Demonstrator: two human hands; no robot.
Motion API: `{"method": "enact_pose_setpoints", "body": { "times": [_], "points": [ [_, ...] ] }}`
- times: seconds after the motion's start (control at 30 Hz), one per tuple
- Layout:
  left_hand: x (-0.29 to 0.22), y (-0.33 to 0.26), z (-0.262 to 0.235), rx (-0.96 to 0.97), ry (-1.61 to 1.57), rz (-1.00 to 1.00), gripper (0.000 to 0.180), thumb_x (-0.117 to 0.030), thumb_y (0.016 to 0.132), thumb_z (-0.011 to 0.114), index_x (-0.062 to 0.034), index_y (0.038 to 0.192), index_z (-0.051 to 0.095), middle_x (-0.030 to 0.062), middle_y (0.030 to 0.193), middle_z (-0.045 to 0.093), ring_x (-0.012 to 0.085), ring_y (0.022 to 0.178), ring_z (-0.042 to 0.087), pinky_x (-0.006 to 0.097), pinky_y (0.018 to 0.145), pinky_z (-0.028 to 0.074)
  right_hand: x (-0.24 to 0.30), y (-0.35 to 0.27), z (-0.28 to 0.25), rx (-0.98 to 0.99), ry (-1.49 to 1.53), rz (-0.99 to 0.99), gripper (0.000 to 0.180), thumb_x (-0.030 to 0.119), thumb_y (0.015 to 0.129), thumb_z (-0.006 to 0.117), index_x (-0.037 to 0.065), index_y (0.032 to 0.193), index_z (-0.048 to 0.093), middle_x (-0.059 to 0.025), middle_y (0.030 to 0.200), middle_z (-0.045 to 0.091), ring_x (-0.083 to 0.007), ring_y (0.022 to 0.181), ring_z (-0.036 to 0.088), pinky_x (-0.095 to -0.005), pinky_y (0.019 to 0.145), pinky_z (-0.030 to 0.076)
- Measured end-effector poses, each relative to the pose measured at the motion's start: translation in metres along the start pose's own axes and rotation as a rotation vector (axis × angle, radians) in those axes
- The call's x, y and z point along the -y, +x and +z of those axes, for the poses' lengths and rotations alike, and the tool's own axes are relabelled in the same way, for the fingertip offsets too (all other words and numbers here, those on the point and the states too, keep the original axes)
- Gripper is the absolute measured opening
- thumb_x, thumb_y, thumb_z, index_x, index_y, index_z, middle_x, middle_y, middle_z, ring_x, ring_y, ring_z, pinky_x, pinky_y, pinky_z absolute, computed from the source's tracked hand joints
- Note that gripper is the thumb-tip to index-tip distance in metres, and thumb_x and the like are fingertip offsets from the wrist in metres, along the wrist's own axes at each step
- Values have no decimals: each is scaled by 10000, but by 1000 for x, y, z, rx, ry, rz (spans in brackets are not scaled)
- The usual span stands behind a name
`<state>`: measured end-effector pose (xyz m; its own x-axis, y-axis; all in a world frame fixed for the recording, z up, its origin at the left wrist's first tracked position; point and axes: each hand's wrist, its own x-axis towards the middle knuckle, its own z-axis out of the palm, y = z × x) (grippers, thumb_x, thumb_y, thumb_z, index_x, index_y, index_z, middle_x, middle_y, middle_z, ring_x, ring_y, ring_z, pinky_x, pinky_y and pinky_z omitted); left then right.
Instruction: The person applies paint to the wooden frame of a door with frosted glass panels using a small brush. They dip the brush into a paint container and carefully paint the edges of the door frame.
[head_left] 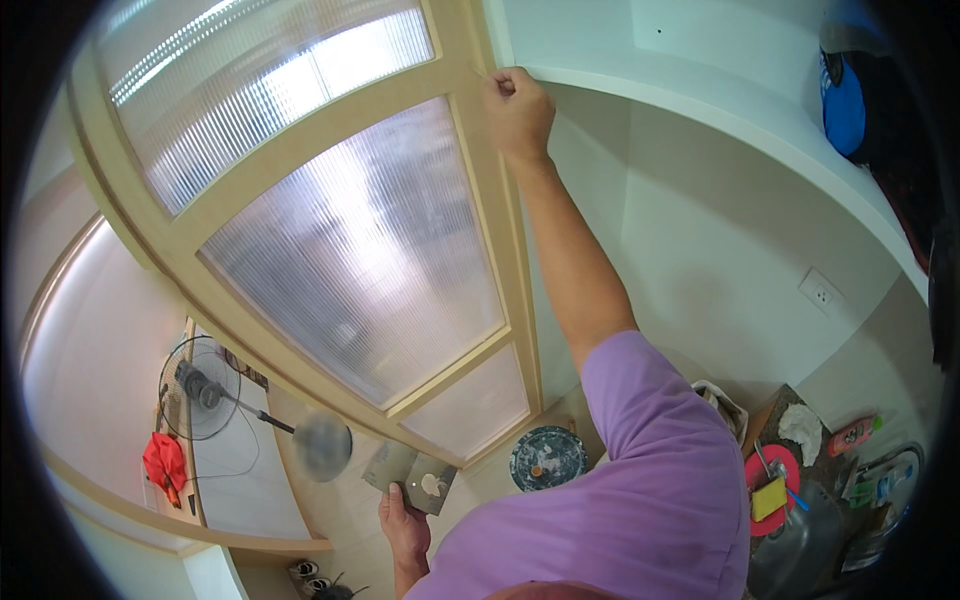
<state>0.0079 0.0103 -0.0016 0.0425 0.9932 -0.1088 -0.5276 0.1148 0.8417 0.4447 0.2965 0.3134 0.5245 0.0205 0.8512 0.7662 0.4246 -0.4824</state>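
Note:
My right hand (520,112) is raised against the upper right stile of a pale wooden door frame (462,75) with ribbed glass panes (350,250). Its fingers are curled closed, and whatever they may hold is hidden or too small to make out. Low down, my left hand (403,525) grips a flat grey rectangular plate (400,466) by its near edge, thumb on top. A dab of cream-coloured paste (432,484) lies on that plate. Between my arms, on the floor past the plate, stands a dark, white-spattered round tub (548,458).
A white shelf (720,105) curves along the upper right, with a blue and black bag (845,105) on it. At lower right, a red dish (755,490) with a yellow sponge (769,499) stands by a metal sink (800,560). A standing fan (205,385) is on the left.

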Motion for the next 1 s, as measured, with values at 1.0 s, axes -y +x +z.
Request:
{"method": "enact_pose_setpoints", "body": {
  "times": [1.0],
  "points": [
    [6,-4,-1,-7,-18,4,386,-268,1127,511,-9,1411,545,125,1334,673,239,1173,686,402,969,589,6,-1,6,-3,31,-39,94,166,881,760,76,901,744,-62,783,742,-264,773,713,-416,707,554]
  ]
}}
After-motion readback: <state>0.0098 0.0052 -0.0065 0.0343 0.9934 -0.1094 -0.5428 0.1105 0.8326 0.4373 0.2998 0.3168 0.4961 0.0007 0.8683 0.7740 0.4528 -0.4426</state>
